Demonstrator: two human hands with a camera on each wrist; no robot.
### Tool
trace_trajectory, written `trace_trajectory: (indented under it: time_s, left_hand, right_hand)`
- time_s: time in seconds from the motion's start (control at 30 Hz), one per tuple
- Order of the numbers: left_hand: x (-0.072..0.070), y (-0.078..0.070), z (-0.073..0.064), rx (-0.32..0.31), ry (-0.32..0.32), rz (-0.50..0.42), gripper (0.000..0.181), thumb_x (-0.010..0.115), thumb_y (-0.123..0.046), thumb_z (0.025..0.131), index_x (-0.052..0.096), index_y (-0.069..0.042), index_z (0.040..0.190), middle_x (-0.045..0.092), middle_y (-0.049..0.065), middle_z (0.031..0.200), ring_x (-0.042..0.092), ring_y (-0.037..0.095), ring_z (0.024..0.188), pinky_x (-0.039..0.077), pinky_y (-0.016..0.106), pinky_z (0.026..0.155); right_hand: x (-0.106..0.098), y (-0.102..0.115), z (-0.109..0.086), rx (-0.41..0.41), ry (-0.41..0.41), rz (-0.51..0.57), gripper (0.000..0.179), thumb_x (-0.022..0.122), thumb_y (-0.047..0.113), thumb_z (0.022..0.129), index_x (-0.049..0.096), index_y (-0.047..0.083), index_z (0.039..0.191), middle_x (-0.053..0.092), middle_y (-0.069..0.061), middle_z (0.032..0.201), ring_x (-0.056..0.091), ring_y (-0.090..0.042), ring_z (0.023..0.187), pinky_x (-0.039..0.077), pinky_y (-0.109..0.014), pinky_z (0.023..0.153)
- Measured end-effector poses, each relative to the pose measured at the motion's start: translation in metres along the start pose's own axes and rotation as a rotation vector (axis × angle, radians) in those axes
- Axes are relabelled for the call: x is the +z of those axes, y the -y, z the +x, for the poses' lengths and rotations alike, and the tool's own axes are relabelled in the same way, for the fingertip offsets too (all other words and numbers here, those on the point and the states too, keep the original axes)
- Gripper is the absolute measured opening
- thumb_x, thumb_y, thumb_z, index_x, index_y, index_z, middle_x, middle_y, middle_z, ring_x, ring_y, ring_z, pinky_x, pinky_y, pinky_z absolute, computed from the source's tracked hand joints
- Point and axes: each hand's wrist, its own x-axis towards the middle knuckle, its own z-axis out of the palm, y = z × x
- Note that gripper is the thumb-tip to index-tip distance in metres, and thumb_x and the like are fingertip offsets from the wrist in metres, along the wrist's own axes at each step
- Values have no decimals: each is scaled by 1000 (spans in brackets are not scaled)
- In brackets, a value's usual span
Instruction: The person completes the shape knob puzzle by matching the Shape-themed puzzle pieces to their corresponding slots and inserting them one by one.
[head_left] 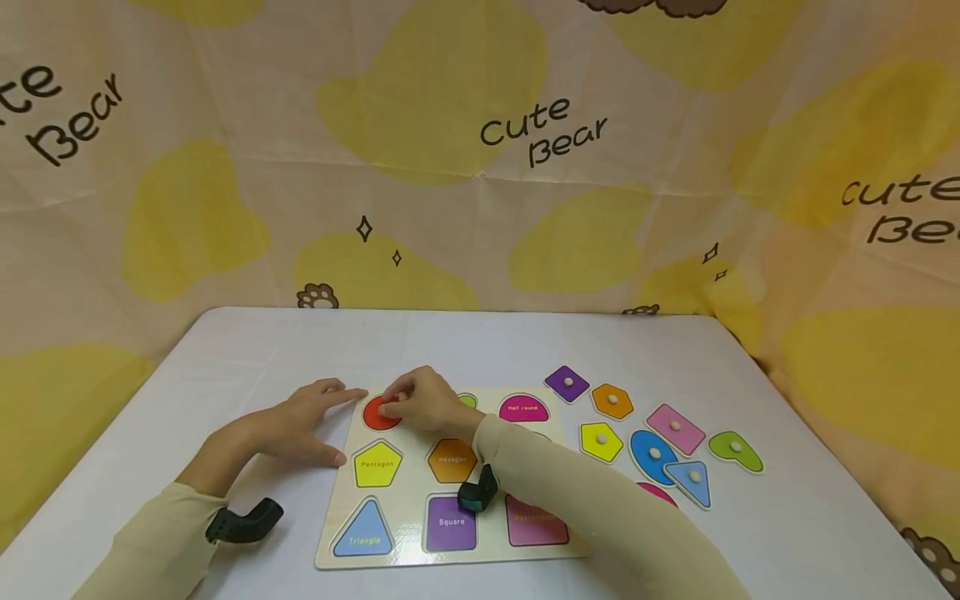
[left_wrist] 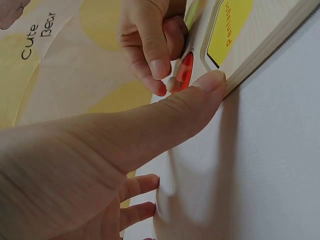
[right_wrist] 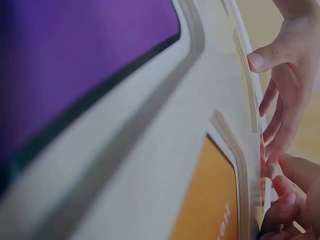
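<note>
My right hand (head_left: pixel 431 404) is over the far left corner of a wooden shape puzzle board (head_left: pixel 408 533). Its thumb and forefinger pinch at the pale knob of a red round puzzle piece (head_left: pixel 378 414), which lies at the red recess. In the left wrist view that knob (left_wrist: pixel 171 84) shows right at the fingertips. My left hand (head_left: pixel 300 421) is spread along the board's left side. Its thumb (left_wrist: pixel 210 82) rests on the board's edge beside the yellow pentagon recess (left_wrist: pixel 231 32), and the other fingers reach toward the far corner.
Right of the board lie loose knobbed pieces: a purple square (head_left: pixel 566 384), orange hexagon (head_left: pixel 612 402), yellow pentagon (head_left: pixel 601 442), pink rectangle (head_left: pixel 676 428), blue piece (head_left: pixel 651 457), blue triangle (head_left: pixel 690 483) and green piece (head_left: pixel 737 451). A magenta piece (head_left: pixel 658 493) is partly behind my right sleeve.
</note>
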Motion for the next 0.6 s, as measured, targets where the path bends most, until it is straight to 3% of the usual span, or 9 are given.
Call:
trace_trajectory:
  time_s: [0.3,0.6]
  left_hand:
    - [0,1,1,-5,-4,8,96,89,-45,71,45,-19,152,35,31,155,32,57,140,38,77,104]
    - [0,1,1,-11,-10,10,96,89,-45,70,45,-19,152,35,31,154,33,57,139,40,77,102]
  right_hand:
    - [-5,-8,2,-27,46,179,13,77,23,90,78,15,100,66,2,94,53,-13,88,43,-22,68]
    - [-13,-8,-1,-119,41,145,18,74,22,92,77,11,106,61,3,85,52,-10,90,45,-19,68]
